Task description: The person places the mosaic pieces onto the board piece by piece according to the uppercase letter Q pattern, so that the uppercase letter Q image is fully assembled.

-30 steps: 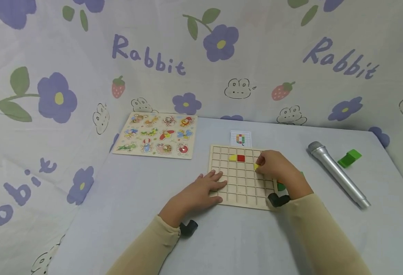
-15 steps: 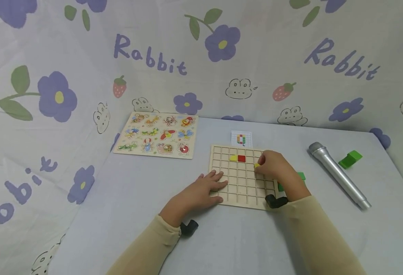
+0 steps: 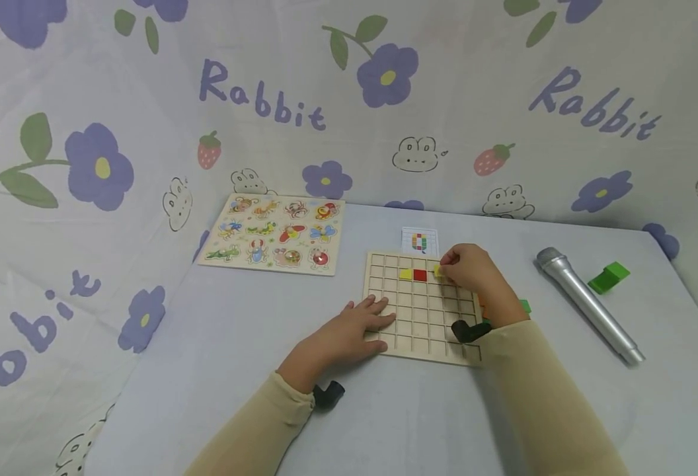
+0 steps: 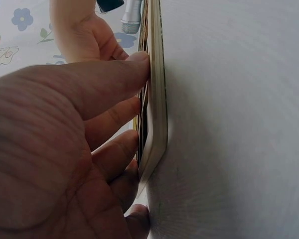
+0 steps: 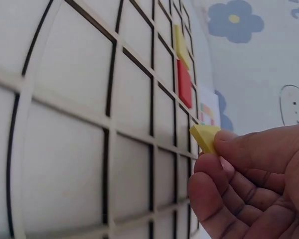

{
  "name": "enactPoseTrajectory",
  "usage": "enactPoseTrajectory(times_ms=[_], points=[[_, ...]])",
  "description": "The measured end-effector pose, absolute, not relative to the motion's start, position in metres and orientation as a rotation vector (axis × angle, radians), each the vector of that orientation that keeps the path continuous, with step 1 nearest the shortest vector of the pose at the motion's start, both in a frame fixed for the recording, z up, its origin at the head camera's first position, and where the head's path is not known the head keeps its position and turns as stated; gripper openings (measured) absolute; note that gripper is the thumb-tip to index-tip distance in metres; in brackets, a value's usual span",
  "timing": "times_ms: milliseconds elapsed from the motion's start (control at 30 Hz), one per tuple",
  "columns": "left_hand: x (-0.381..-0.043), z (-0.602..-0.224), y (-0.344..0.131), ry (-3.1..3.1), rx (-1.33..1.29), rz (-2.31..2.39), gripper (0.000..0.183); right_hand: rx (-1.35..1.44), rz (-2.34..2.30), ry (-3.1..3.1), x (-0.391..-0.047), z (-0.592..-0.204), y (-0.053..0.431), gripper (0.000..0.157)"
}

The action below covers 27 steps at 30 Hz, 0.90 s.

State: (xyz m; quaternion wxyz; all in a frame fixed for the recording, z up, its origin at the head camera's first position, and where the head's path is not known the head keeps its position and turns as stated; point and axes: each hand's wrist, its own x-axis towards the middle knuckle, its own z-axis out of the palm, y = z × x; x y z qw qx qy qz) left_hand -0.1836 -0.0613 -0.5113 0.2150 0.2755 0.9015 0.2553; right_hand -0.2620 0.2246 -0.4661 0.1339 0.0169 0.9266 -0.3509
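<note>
A wooden grid board (image 3: 411, 324) lies on the table. Near its top row of cells sit a yellow triangle tile (image 3: 406, 274) and, right beside it, a red square tile (image 3: 420, 275). My right hand (image 3: 470, 271) pinches another yellow triangle tile (image 5: 205, 136) between thumb and fingertips, just right of the red one. In the right wrist view the held tile is tilted above the grid. Spread over the board's left edge, my left hand (image 3: 351, 334) rests with fingers extended; the left wrist view shows its thumb (image 4: 137, 64) against the rim.
Behind the board lies a small pattern card (image 3: 418, 241). An insect picture puzzle (image 3: 271, 235) is at the back left. To the right are a silver microphone (image 3: 589, 304) and a green block (image 3: 609, 277). More green pieces (image 3: 525, 306) are partly hidden behind the right forearm.
My right hand has moved up and slightly left over the board, bringing the yellow triangle tile closer to the red tile. The left hand stays in place.
</note>
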Motion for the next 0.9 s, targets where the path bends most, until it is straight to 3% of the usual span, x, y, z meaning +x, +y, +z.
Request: enactPoseTrajectory(times_ms=[700,900], points=[[-0.181,-0.507,-0.059,2.502,0.759,0.695,0.064,0.060,-0.901,2.671,-0.263,-0.470,0.213,0.017],[-0.181,-0.507,-0.061,2.497,0.755,0.713,0.063,0.060,-0.896,2.698,-0.260,-0.466,0.216,0.024]])
